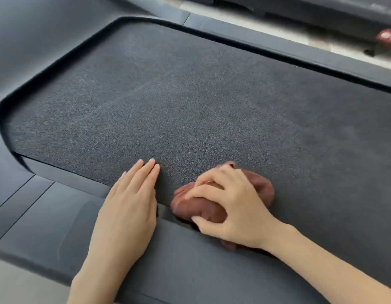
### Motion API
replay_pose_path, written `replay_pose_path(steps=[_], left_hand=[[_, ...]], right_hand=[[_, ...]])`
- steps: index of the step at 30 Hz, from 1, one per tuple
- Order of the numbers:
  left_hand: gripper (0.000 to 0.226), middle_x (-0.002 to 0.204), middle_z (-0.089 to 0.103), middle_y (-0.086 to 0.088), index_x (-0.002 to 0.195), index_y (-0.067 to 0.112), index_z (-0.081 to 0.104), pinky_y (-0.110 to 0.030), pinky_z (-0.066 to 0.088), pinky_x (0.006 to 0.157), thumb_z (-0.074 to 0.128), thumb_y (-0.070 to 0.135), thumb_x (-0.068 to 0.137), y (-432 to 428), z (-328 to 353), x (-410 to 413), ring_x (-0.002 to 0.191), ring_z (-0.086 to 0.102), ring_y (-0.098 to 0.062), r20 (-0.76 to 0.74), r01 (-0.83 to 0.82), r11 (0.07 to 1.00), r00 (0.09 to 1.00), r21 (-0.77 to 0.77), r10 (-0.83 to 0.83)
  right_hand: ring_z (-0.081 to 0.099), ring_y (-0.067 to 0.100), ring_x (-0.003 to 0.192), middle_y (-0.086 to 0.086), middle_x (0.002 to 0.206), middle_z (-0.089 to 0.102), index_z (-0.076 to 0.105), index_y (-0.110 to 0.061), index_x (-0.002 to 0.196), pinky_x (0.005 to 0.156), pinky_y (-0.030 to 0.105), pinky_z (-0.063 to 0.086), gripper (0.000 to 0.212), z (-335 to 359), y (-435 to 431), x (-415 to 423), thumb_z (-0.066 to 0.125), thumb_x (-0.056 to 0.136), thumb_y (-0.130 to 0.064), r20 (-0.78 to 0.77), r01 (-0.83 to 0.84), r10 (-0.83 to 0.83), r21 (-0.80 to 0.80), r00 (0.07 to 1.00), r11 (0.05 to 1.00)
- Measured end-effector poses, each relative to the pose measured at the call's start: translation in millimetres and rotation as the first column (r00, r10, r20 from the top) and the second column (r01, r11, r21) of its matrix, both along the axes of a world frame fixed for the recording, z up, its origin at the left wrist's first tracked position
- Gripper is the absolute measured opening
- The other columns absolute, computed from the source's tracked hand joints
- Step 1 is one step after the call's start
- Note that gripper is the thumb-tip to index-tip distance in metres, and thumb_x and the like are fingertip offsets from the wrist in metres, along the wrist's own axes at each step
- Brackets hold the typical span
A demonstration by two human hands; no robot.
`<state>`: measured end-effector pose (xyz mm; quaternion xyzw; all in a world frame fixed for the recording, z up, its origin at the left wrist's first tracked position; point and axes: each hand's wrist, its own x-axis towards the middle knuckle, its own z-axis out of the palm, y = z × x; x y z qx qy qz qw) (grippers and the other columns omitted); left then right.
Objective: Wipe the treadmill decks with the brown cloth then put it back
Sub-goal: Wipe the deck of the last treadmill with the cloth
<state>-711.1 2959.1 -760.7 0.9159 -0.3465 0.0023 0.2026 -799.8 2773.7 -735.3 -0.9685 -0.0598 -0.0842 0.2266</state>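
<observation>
Brown cloth [265,187]: bunched into a wad, it lay on the treadmill belt [190,95] at the belt's near edge, its lower part spilling onto the rail there, under the right hand.
Motor hood [36,40]: a smooth dark grey cover, it wrapped round the belt's left end and far-left corner.
Near floor [14,281]: a pale patch showed off the belt's near-left side, past the rail.
Near side rail [185,264]: a matte dark strip ran along the belt's near edge, touching it.
Left hand [128,205]: it lay open and flat, fingers straight and held together. The fingertips rested on the belt just inside its near edge and the palm lay over the near side rail. It sat just left of the cloth, apart from it.
Treadmill belt: the dark, pebbled surface carried faint paler smears across its middle.
Right hand [229,207]: fingers and thumb were curled over the cloth, gripping it from above at the belt's near edge. The wrist lay over the near side rail.
Far side rail [278,52]: a dark strip bordered the belt's far edge.
Far floor strip [288,32]: a pale band lay beyond the belt's far edge.
Neighbouring machine [343,16]: a dark base with a blurred red label stood past the belt's far-right corner.
</observation>
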Motion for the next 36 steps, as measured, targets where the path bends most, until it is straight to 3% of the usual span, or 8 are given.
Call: replay_pose_path(steps=[5,13,16,20,22,24,32,36], left_hand=[[0.046,0.133,0.053,-0.018,0.124,-0.006,0.055,-0.027,0.023,0.105,0.039,0.002,0.081,6,-1,3,0.126,0.046,-0.034,-0.049,-0.107,0.990,0.994,-0.094,0.103],[0.061,0.134,0.049,-0.024,0.122,0.000,0.059,-0.066,0.033,0.097,0.033,0.039,0.084,-14,-3,-11,0.125,0.040,-0.049,0.029,-0.003,0.999,1.000,0.048,0.002],[0.060,0.134,0.051,-0.020,0.122,0.004,0.061,-0.068,0.032,0.095,0.033,0.040,0.084,-44,3,-27,0.126,0.042,-0.048,0.032,0.120,0.990,0.992,0.081,-0.122],[0.056,0.134,0.053,-0.016,0.121,0.007,0.062,-0.065,0.034,0.096,0.033,0.038,0.084,-88,7,-51,0.125,0.045,-0.045,0.039,0.292,0.953,0.954,0.085,-0.296],[0.055,0.134,0.053,-0.013,0.122,0.008,0.062,-0.063,0.037,0.097,0.033,0.038,0.085,-108,7,-68,0.126,0.045,-0.042,0.038,0.362,0.930,0.930,0.064,-0.365],[0.056,0.133,0.055,-0.012,0.122,0.007,0.061,-0.064,0.038,0.095,0.033,0.038,0.084,-123,7,-87,0.124,0.047,-0.042,0.041,0.410,0.909,0.910,0.073,-0.413],[0.078,0.136,0.051,-0.014,0.124,-0.003,0.056,-0.048,0.026,0.104,0.009,0.052,0.095,-118,-3,-91,0.128,0.043,-0.039,-0.008,0.446,0.891,0.895,0.084,-0.447],[0.066,0.128,0.054,-0.028,0.118,-0.007,0.060,-0.067,0.038,0.091,0.029,0.042,0.086,-133,6,-109,0.119,0.046,-0.052,0.023,0.424,0.895,0.902,0.137,-0.431]], right_hand=[[0.051,0.022,0.095,-0.002,0.105,0.060,0.070,-0.026,0.100,0.083,0.038,0.039,0.032,-3,26,28,0.075,0.070,-0.038,-0.022,-0.088,0.088,0.007,0.996,0.996],[0.052,0.017,0.094,-0.010,0.103,0.059,0.069,-0.028,0.098,0.088,0.041,0.040,0.029,-3,-57,-57,0.066,0.071,-0.038,-0.041,0.268,-0.266,0.069,0.963,0.961],[0.055,0.020,0.092,-0.006,0.099,0.062,0.068,-0.026,0.098,0.090,0.044,0.043,0.025,1,-114,-101,0.063,0.076,-0.037,-0.071,0.603,-0.600,0.030,0.797,0.797],[0.053,0.022,0.041,-0.004,0.053,0.051,0.052,-0.013,0.071,0.044,0.027,0.047,0.024,7,-164,-137,0.055,0.091,-0.025,-0.184,0.820,-0.800,0.187,0.571,0.541],[0.062,0.029,0.074,0.002,0.079,0.061,0.064,-0.022,0.084,0.066,0.039,0.052,0.010,2,-166,-136,0.058,0.086,-0.029,-0.063,0.916,-0.914,0.063,0.400,0.396],[0.053,0.033,0.101,0.007,0.106,0.059,0.066,-0.025,0.106,0.088,0.043,0.042,0.028,-3,-152,-130,0.062,0.081,-0.036,0.028,0.964,-0.968,-0.094,0.251,0.247],[0.052,0.024,0.080,-0.001,0.093,0.056,0.069,-0.028,0.095,0.076,0.040,0.044,0.032,-6,-63,-122,0.059,0.070,-0.044,0.052,0.755,-0.753,-0.036,0.656,0.655],[0.050,0.022,0.088,-0.004,0.094,0.054,0.070,-0.033,0.100,0.085,0.041,0.043,0.030,-4,-92,-159,0.067,0.070,-0.035,0.010,0.825,-0.826,0.050,0.564,0.563]])
